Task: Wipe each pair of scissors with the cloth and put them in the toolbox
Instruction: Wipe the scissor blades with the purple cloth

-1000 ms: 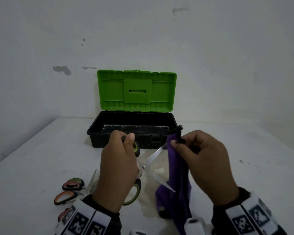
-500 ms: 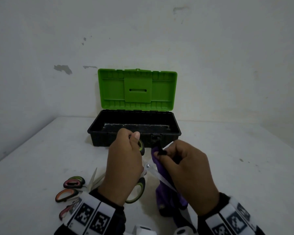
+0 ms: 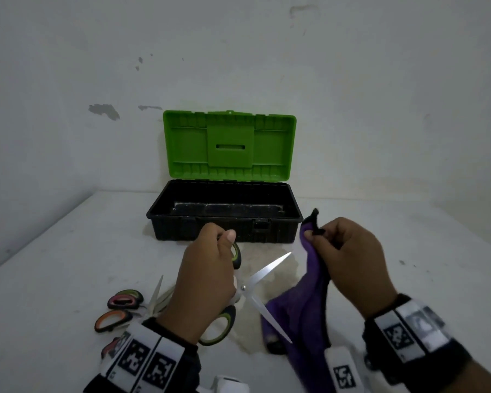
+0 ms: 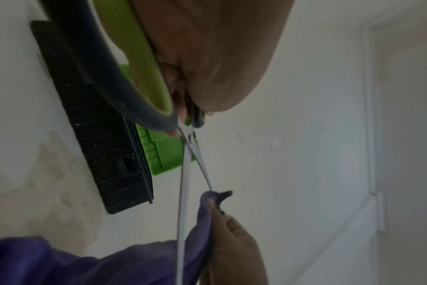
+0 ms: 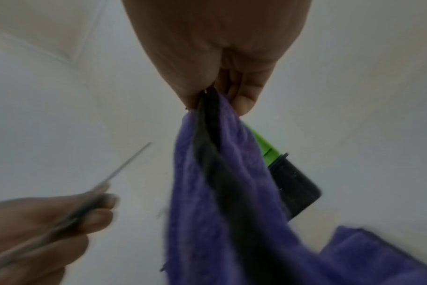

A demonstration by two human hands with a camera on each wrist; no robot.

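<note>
My left hand [image 3: 207, 282] grips the green-and-black handles of a pair of scissors [image 3: 262, 279], its blades spread wide apart above the table. My right hand [image 3: 343, 259] pinches a purple cloth [image 3: 306, 304] with a dark edge; the cloth hangs down just right of the blades and is off the upper blade. In the left wrist view the scissors [image 4: 188, 173] point toward the cloth [image 4: 197, 221]. In the right wrist view the cloth [image 5: 222, 173] hangs from my fingertips [image 5: 244, 104]. The black toolbox [image 3: 224, 217] stands open behind, its green lid [image 3: 228, 147] raised.
Several more scissors [image 3: 119, 310] with orange, pink and green handles lie on the white table [image 3: 68, 251] at the left, near my left wrist. A white wall rises close behind the toolbox. Another patch of bare table [image 3: 408, 236] lies right of the toolbox.
My right hand has drawn the cloth up and to the right, off the upper blade, which now shows bare. The left hand keeps its hold on the scissors.
</note>
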